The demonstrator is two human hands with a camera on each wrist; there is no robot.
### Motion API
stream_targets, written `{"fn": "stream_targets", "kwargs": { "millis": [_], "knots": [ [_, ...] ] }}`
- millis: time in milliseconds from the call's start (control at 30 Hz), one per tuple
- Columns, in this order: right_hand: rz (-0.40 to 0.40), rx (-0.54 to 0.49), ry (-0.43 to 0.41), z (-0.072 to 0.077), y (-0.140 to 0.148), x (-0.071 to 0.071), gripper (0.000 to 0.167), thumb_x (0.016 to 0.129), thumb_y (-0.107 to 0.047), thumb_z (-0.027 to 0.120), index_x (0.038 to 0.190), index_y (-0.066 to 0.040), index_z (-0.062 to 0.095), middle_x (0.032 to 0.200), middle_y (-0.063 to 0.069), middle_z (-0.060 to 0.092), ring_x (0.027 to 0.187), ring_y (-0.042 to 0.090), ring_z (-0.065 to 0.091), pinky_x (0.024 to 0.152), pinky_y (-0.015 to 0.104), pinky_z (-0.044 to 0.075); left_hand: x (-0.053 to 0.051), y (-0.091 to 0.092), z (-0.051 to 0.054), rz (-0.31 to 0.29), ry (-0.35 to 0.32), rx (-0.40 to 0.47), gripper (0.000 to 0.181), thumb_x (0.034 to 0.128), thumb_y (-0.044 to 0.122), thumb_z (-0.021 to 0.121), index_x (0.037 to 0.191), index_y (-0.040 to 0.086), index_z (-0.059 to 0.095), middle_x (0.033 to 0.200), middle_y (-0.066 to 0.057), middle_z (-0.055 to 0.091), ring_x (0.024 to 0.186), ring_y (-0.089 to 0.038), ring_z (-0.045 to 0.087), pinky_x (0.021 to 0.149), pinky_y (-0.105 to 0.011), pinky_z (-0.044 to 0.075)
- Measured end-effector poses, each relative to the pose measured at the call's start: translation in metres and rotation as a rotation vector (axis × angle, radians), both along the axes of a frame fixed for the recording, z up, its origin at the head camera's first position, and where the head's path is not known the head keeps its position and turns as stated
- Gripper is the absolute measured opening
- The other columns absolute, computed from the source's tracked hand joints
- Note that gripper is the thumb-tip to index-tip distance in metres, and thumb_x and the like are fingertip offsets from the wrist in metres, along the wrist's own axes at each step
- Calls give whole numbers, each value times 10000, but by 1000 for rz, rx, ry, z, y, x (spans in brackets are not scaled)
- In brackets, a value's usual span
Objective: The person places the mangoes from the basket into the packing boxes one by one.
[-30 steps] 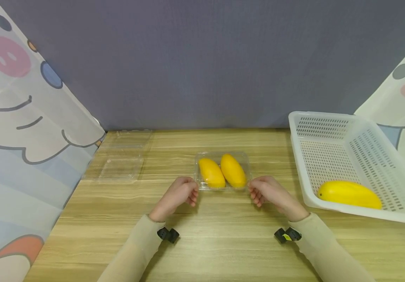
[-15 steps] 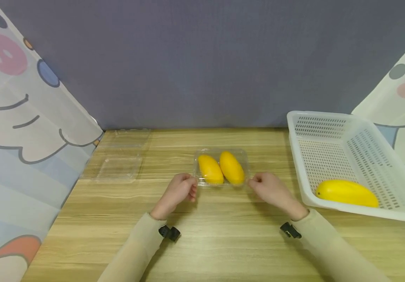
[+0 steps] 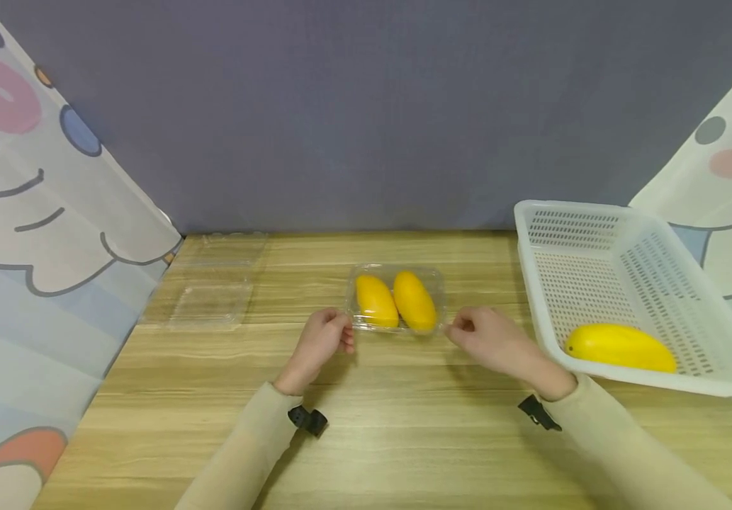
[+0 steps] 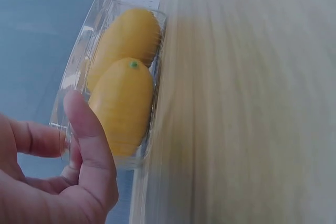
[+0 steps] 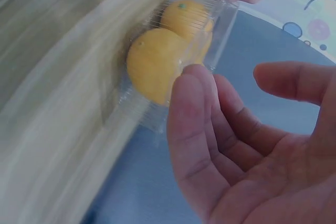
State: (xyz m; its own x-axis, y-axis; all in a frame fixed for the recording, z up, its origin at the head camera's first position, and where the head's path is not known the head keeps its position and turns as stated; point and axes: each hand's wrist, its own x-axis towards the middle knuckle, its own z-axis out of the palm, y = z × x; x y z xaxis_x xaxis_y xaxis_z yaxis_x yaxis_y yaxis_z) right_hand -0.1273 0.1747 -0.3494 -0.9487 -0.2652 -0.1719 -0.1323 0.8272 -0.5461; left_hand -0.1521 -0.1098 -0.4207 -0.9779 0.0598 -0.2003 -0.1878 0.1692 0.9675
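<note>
Two yellow mangoes (image 3: 414, 300) lie side by side in a clear plastic box (image 3: 375, 328) in front of me. Its near left corner is pinched between the thumb and finger of my left hand (image 3: 321, 343); the left wrist view shows this hand (image 4: 68, 177) at the edge of the box (image 4: 76, 69). Near the opposite front corner is my right hand (image 3: 493, 341). In the right wrist view, the thumb of that hand (image 5: 252, 145) stands apart from its bent fingers, which hold nothing; whether a fingertip touches the box (image 5: 223, 30) cannot be told.
A white perforated basket (image 3: 538, 297) stands on the right, with a longer yellow fruit (image 3: 621, 348) inside. On the left lies an opened clear plastic box (image 3: 212, 301). A grey-blue partition (image 3: 366, 120) closes off the back of the wooden table (image 3: 397, 439).
The box with the mangoes has shifted slightly away from me. My right hand has turned, its thumb now spread from the fingers, while the left hand stays at its corner.
</note>
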Motion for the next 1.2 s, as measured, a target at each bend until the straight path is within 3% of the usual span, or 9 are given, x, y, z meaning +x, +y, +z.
{"fn": "stream_targets", "kwargs": {
  "millis": [367,700,1200],
  "knots": [
    [17,13,7,16,14,10,294,1011,-365,588,931,-104,699,784,-14,618,692,171,530,641,326,463,-1,3,-4,56,-1,90,222,1003,76,447,1005,-99,584,889,-145,626,721,-192,646,749,-373,624],
    [-3,22,80,29,32,13,266,1009,-356,611,915,-133,720,763,-33,617,685,163,526,632,326,450,-3,8,-9,81,-6,195,212,1006,47,434,1066,-112,560,926,-169,636,730,-190,648,748,-337,622],
    [-37,71,139,49,70,13,329,1027,-368,583,1004,-81,742,857,-12,681,767,177,577,694,353,474,-7,15,-10,97,4,250,282,970,49,438,1110,-173,541,882,-142,621,696,-178,666,732,-310,622]
  ]
}}
